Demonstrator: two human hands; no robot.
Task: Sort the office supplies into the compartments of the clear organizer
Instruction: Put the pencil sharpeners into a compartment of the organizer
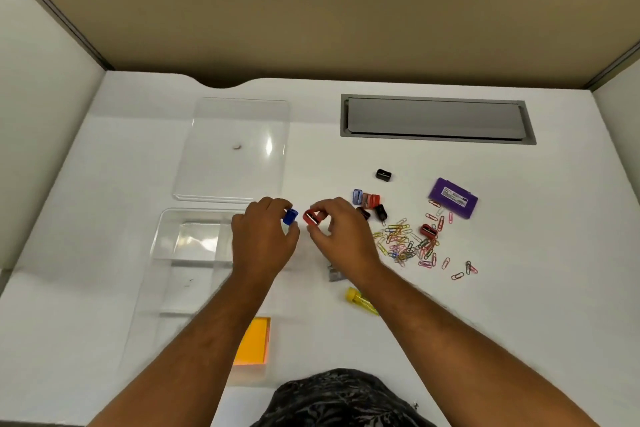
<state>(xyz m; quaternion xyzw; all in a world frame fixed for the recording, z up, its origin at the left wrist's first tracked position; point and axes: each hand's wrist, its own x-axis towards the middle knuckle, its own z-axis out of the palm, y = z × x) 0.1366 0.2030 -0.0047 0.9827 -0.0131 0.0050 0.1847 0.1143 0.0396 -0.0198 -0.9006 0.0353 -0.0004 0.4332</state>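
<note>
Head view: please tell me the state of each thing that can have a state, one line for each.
Organizer: open, lid off.
Lid: flat on the desk, behind the organizer.
Orange notes: in the organizer's near compartment.
Blue sharpener: held in the left hand.
Red sharpener: pinched by the right hand.
Paper clips: loose pile on the desk.
Purple box: closed.
Desk hatch: closed.

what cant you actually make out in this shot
Head view, all of it:
- Grey item: half under the right wrist, kind unclear.
- Yellow item: partly behind the right forearm.
- Organizer: near compartments crossed by the left arm; clear walls hard to trace.
- Purple box: label too small to read.
</note>
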